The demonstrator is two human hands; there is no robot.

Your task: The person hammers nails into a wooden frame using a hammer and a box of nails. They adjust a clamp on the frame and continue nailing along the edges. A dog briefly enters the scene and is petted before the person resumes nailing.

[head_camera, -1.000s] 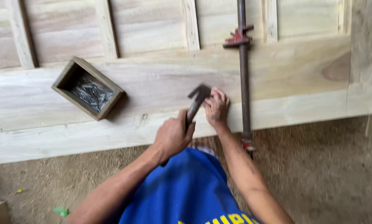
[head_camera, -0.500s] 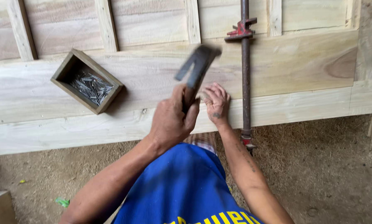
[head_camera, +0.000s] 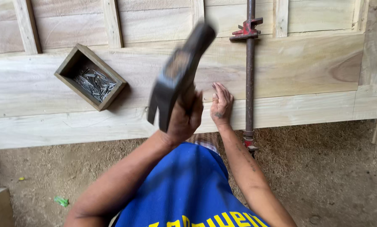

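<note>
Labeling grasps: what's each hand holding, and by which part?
Left hand grips a hammer by the lower end of its handle, head raised. Right hand lies on the wooden panel; anything pinched there can't be told.

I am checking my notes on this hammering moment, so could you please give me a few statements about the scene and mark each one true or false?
1. The left hand grips a raised hammer. True.
2. The right hand holds a saw. False: it rests flat on the wooden door frame, holding no tool.
3. The wooden box left of the hands contains nails. True.
4. The bar clamp lies left of the box. False: it runs up and down just right of the right hand.
5. The person wears a blue shirt. True.
</note>
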